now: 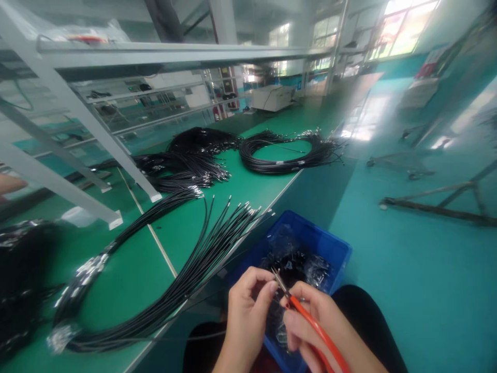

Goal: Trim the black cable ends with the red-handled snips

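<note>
My left hand (pixel 250 308) is closed in a pinch, thumb against forefinger. What it pinches is too small to make out; a thin black cable (pixel 186 338) runs toward its wrist from the table. Red-handled needle-nose pliers (pixel 316 324) are gripped in my right hand (pixel 310 311). Their slim metal jaws point up and left, right at my left fingertips. Below both hands stands a blue bin (pixel 336 248) with small black parts and clear plastic bags in it. A large looped bundle of black cables (pixel 155 316) with metal ends lies on the table to the left.
More black cable bundles (pixel 186 166) and a coil of black cables (pixel 267 163) lie farther back on the green table (pixel 248 186). White shelf legs (pixel 97 129) rise at the left. Part of another person's hand (pixel 10 184) shows at the left edge. A wheeled frame (pixel 435 204) stands right.
</note>
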Available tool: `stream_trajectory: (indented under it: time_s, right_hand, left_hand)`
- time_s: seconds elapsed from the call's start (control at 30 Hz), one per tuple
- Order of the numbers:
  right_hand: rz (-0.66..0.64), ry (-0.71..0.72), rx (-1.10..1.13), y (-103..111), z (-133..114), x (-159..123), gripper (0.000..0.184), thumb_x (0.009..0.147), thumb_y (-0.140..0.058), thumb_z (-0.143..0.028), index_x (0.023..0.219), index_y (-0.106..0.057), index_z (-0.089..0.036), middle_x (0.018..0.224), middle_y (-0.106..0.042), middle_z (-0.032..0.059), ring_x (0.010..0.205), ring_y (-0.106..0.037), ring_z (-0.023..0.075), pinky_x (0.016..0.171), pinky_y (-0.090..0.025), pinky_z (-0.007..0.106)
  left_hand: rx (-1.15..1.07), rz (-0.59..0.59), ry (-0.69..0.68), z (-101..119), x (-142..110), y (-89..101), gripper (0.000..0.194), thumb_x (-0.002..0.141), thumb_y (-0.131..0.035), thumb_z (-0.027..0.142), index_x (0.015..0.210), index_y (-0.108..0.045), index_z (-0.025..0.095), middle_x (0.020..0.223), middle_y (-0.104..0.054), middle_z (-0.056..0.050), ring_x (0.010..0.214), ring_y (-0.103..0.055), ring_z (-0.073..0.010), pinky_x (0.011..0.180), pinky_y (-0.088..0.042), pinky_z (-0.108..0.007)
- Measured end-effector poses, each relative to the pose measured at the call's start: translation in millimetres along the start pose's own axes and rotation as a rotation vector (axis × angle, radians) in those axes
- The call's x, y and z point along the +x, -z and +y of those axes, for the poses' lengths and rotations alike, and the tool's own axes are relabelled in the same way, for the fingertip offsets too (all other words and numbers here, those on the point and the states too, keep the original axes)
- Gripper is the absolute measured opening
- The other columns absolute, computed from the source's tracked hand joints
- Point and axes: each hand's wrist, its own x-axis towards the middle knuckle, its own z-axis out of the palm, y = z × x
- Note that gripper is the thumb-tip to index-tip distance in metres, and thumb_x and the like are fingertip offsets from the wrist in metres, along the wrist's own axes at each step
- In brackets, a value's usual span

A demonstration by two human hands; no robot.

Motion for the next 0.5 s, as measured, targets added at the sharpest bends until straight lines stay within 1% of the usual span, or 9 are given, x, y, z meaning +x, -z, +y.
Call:
stream_trajectory:
  time_s: [0.07, 0.13, 0.17, 0.23, 0.3, 0.37, 0.43, 0.5]
  right_hand:
    - [-0.003, 0.001, 0.006, 0, 0, 0, 0.033, 0.074, -0.065, -0.043, 0.083, -0.044, -0.019, 0.053, -0.063, -0.0026, 0.023, -0.039, 0.0016, 0.026, -0.027, 0.012]
    - [0.022, -0.032, -0.035, -2, -1, 1, 0.027, 0.075, -0.063, -0.037, 0.082, -0.043, -0.020, 0.051, -0.063, -0.0034, 0.022, -0.036, 0.0017, 0.027, -0.027, 0.013]
    - [0.061, -0.056, -0.084, -3, -1, 1, 0.022, 0.075, -0.061, -0.033, 0.080, -0.043, -0.020, 0.050, -0.062, -0.0043, 0.022, -0.035, 0.0018, 0.028, -0.026, 0.014]
    - [0.175, -0.069, -0.207, -5, 1, 1, 0.017, 0.073, -0.061, -0.023, 0.075, -0.044, -0.021, 0.047, -0.059, -0.0066, 0.027, -0.039, 0.0033, 0.032, -0.029, 0.015]
    - [0.260, -0.008, -0.297, -4, 7, 0, 0.018, 0.067, -0.062, -0.016, 0.070, -0.045, -0.021, 0.047, -0.055, -0.0079, 0.037, -0.047, 0.0061, 0.039, -0.035, 0.017]
    - [0.295, 0.096, -0.307, -2, 14, -2, 0.019, 0.063, -0.064, -0.014, 0.069, -0.048, -0.020, 0.050, -0.053, -0.0080, 0.045, -0.050, 0.0085, 0.046, -0.039, 0.020]
    - [0.371, 0.207, -0.258, 1, 18, -2, 0.021, 0.062, -0.066, -0.015, 0.074, -0.050, -0.021, 0.054, -0.055, -0.0072, 0.050, -0.052, 0.0105, 0.051, -0.042, 0.022]
    - [0.506, 0.328, -0.195, 1, 17, 0, 0.029, 0.062, -0.069, -0.018, 0.083, -0.051, -0.022, 0.063, -0.060, -0.0048, 0.059, -0.058, 0.0139, 0.059, -0.047, 0.026]
  left_hand:
    - [0.014, 0.019, -0.012, 1, 0, -1.5, 0.008, 0.081, -0.059, 0.022, 0.075, -0.063, 0.018, 0.069, -0.062, 0.000, 0.065, -0.057, -0.0147, 0.061, -0.044, -0.022]
    - [0.036, 0.041, -0.020, 3, 0, -3.2, 0.008, 0.080, -0.059, 0.022, 0.074, -0.063, 0.018, 0.069, -0.062, 0.000, 0.064, -0.057, -0.0150, 0.061, -0.044, -0.023]
    - [0.054, 0.050, -0.025, 4, 0, -3.8, 0.008, 0.080, -0.059, 0.021, 0.074, -0.063, 0.017, 0.069, -0.062, -0.001, 0.064, -0.057, -0.0151, 0.060, -0.044, -0.023]
    - [0.098, 0.064, -0.040, 4, 0, -4.1, 0.009, 0.080, -0.059, 0.020, 0.073, -0.062, 0.017, 0.068, -0.062, 0.000, 0.063, -0.057, -0.0153, 0.060, -0.044, -0.023]
    - [0.137, 0.069, -0.059, 4, 1, -2.9, 0.008, 0.080, -0.058, 0.020, 0.074, -0.063, 0.017, 0.069, -0.062, 0.000, 0.064, -0.057, -0.0157, 0.061, -0.044, -0.024]
    - [0.162, 0.065, -0.077, 2, 2, -0.6, 0.007, 0.081, -0.058, 0.021, 0.077, -0.064, 0.018, 0.072, -0.062, -0.001, 0.067, -0.058, -0.0161, 0.063, -0.044, -0.024]
    - [0.177, 0.045, -0.092, 1, 2, 1.7, 0.008, 0.082, -0.058, 0.021, 0.081, -0.065, 0.019, 0.075, -0.063, -0.001, 0.071, -0.060, -0.0164, 0.066, -0.045, -0.024]
    - [0.191, 0.025, -0.105, 1, 1, 2.8, 0.009, 0.082, -0.057, 0.021, 0.081, -0.066, 0.020, 0.077, -0.064, -0.001, 0.074, -0.060, -0.0166, 0.068, -0.045, -0.024]
